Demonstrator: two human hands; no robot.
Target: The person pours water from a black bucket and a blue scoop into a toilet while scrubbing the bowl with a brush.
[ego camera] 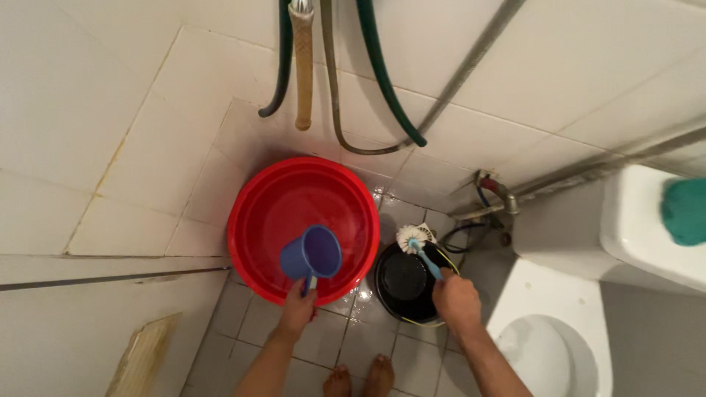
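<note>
My left hand (300, 303) is closed around the handle of a blue plastic dipper (312, 254), gripping low on the handle, with the cup held over the near rim of a red basin (254, 195). My right hand (456, 299) is wrapped around the blue handle of a toilet brush (419, 247), whose white bristle head points away from me above a black bucket (404, 283) just beside the basin.

Handling assessment: the dipper looks like thin, stiff plastic, light when empty and noticeably heavier if filled; the handle is the proper hold, and it may be slippery when wet. Whether it carries water now I cannot tell, as its mouth faces partly away. The brush is light and rigid in the handle, soft at the bristles; a firm grip near the end of the handle, as held, gives control.

Surroundings: the basin appears to hold water, judging by its sheen. The floor tiles (331, 342) look wet near the bucket. A white toilet (559, 331) stands to my right, with a teal object (685, 212) on its tank, cut off by the frame edge. Hoses (382, 81) hang on the tiled wall behind. My toes (360, 381) show at the bottom edge.

The bucket's contents are too dark to make out.
</note>
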